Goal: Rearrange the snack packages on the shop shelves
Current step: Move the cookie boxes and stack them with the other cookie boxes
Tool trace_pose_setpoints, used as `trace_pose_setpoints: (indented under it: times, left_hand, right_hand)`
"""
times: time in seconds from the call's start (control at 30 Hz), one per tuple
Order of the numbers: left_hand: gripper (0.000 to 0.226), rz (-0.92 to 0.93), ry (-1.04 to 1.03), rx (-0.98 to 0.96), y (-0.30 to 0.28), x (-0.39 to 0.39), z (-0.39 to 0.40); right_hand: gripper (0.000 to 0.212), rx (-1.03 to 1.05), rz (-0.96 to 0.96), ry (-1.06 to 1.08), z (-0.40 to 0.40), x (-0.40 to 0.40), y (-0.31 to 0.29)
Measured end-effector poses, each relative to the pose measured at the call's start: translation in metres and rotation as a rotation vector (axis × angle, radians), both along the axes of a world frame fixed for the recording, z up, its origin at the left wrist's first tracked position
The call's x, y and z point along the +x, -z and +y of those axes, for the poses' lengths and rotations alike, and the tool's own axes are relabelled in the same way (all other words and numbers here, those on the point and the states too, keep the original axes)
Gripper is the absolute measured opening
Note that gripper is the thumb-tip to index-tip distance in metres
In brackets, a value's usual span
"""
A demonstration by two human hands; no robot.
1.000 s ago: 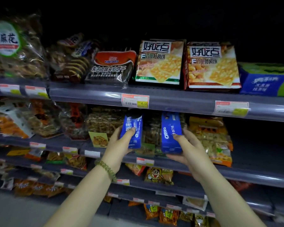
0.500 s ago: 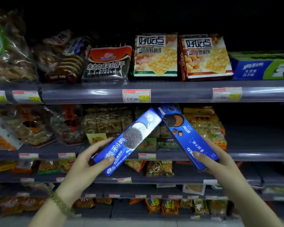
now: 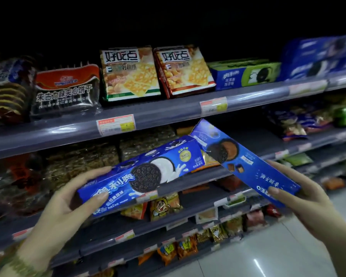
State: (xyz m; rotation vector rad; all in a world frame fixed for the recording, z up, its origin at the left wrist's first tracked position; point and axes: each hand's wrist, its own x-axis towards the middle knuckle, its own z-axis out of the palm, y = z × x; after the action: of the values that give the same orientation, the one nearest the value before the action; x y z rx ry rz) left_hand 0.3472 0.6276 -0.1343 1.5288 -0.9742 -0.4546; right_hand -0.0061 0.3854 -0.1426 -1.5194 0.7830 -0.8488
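Observation:
My left hand (image 3: 68, 204) grips the near end of a long blue Oreo box with a white-cream cookie picture (image 3: 146, 172), held in front of the second shelf and tilted up to the right. My right hand (image 3: 300, 198) holds a second blue Oreo box showing a chocolate-cream cookie (image 3: 242, 158), upside down and slanting up to the left. The far ends of both boxes nearly meet below the top shelf rail (image 3: 168, 114). More Oreo boxes, one blue and green (image 3: 246, 74) and several blue (image 3: 320, 60), lie on the top shelf to the right.
The top shelf also carries two square cracker packs (image 3: 128, 74) and a black-and-red biscuit bag (image 3: 66, 90). Clear bags of nut brittle (image 3: 100, 156) fill the second shelf behind the boxes. Lower shelves hold small snack bags (image 3: 164, 206). Pale floor (image 3: 288, 248) lies at the lower right.
Both boxes came off the second shelf and out toward me, turning from end-on to lengthwise. The view has swung right and tilted, bringing the Oreo stacks on the top shelf into sight.

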Motion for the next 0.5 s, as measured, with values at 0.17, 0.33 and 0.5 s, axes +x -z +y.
trace_pose_setpoints:
  times: [0.17,0.33,0.5]
  left_hand:
    - [0.044,-0.067,0.112,-0.095,-0.038,-0.025,-0.064]
    - [0.063,-0.102,0.167,-0.150,-0.072,-0.072,-0.137]
    - [0.035,-0.180,0.208,-0.211,-0.087,-0.138,-0.211]
  right_hand:
    - [0.051,-0.159,-0.071,0.104,-0.029,-0.037,-0.031]
    - [0.048,-0.291,-0.070,0.161,-0.081,-0.086,-0.059]
    - [0.046,-0.389,-0.074,0.157,-0.151,-0.152,-0.078]
